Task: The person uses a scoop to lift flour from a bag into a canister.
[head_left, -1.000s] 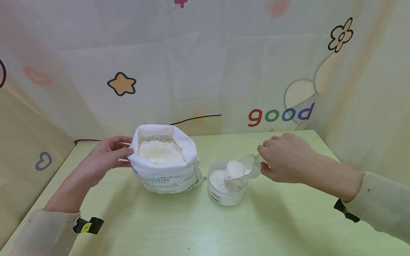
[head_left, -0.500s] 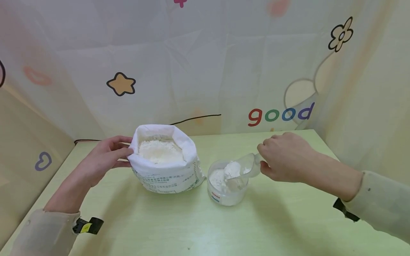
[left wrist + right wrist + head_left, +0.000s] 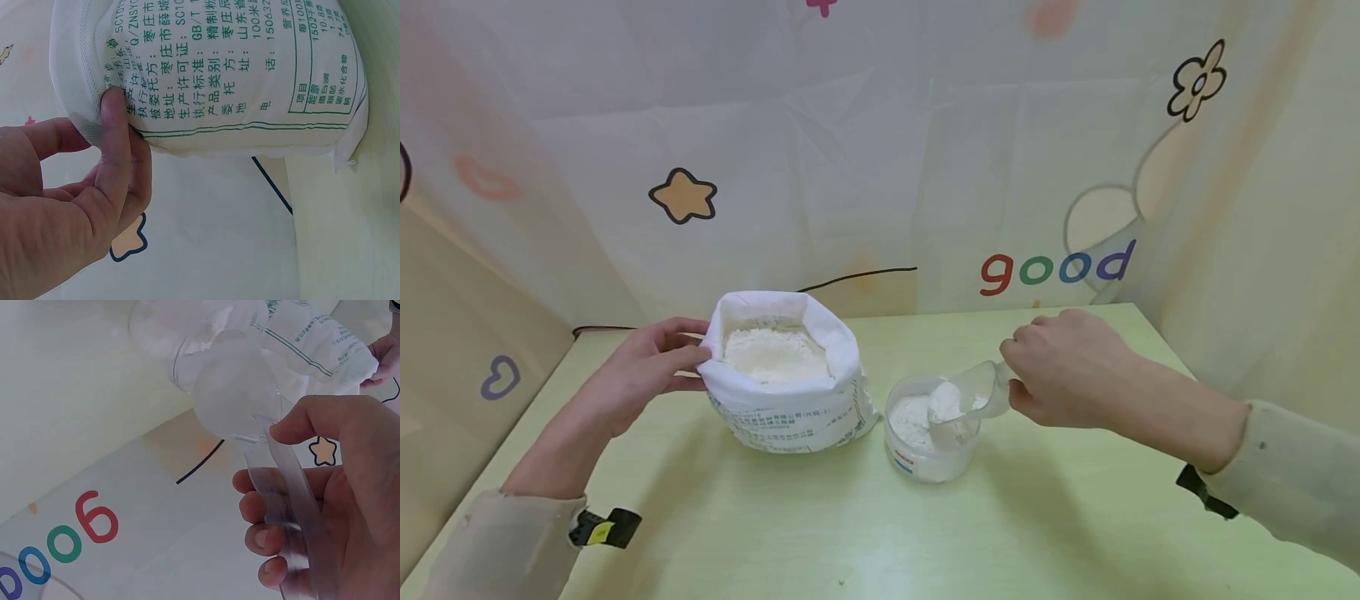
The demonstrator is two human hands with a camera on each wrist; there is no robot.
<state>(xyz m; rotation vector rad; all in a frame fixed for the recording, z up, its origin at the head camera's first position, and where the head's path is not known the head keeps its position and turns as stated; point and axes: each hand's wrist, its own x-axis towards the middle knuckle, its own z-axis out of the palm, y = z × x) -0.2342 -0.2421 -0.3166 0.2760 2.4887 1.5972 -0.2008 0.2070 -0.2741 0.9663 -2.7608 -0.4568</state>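
A white cloth flour bag (image 3: 790, 417) with green print stands with its rim rolled down, nearly full of flour. My left hand (image 3: 655, 367) pinches the folded cuff at its left side; the left wrist view shows the thumb and fingers on the cuff's edge. To the right of the bag is a round clear tub (image 3: 925, 467) with flour in it. My right hand (image 3: 1067, 371) grips the handle of a clear plastic scoop (image 3: 973, 387). The scoop tilts down over the tub, its mouth inside the rim, with flour in it. Fingers wrap the handle (image 3: 290, 512) in the right wrist view.
Everything stands on a pale green table (image 3: 820, 533). A printed curtain (image 3: 880, 167) hangs behind it and along both sides, with a star and the word "good". Each sleeve has a black strap (image 3: 606, 528) at the wrist.
The scoop has tipped further downward over the tub, and the flour heap in it has grown smaller. My left hand and the bag have stayed in place.
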